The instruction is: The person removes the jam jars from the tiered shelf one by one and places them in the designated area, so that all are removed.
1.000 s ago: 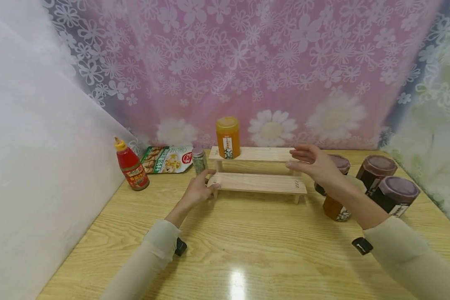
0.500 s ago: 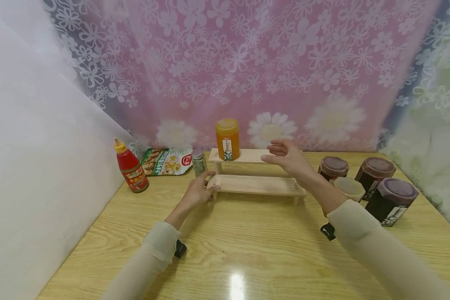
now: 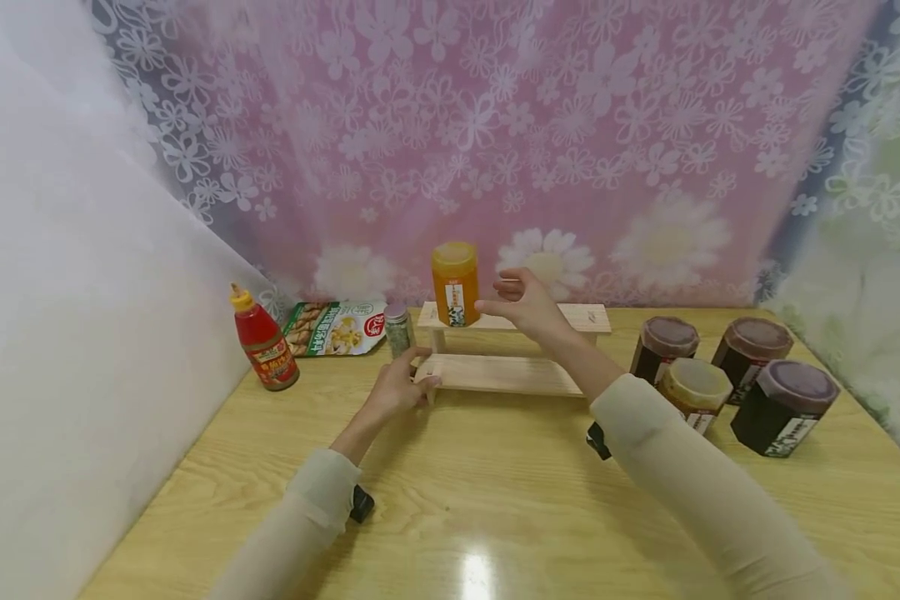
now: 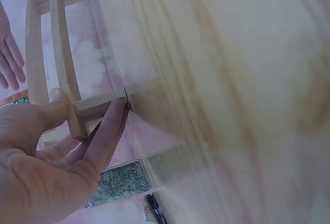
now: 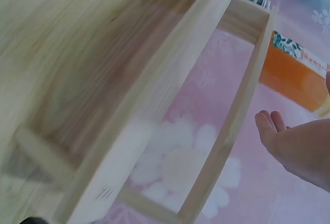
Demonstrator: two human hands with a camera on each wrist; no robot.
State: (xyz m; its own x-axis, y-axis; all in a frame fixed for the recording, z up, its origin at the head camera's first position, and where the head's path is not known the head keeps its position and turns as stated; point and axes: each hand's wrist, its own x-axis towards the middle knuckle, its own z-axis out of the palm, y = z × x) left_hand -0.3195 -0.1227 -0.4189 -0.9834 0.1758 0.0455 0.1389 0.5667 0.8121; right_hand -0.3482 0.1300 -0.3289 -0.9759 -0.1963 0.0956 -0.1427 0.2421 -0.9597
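A small two-tier wooden shelf rack (image 3: 502, 375) stands on the table. My left hand (image 3: 399, 387) pinches the left end of its lower tier, thumb on top; in the left wrist view the fingers (image 4: 105, 136) curl round the end by the leg. On the upper tier's left part stands a jar of orange contents with a yellow lid (image 3: 455, 287), probably honey. Just right of that jar is my right hand (image 3: 532, 308), fingers loosely bent, holding nothing. A gap between the right hand (image 5: 301, 144) and the orange jar (image 5: 289, 74) shows in the right wrist view.
Left of the rack are a small spice jar (image 3: 398, 329), a food packet (image 3: 337, 327) and a red sauce bottle (image 3: 266, 346). At right stand several dark-lidded jars (image 3: 783, 408) and an amber jar (image 3: 693, 387). A floral curtain (image 3: 540, 125) hangs behind.
My right hand has moved left along the upper tier, from its right end to beside the orange jar. The left hand stays at the rack's left end.
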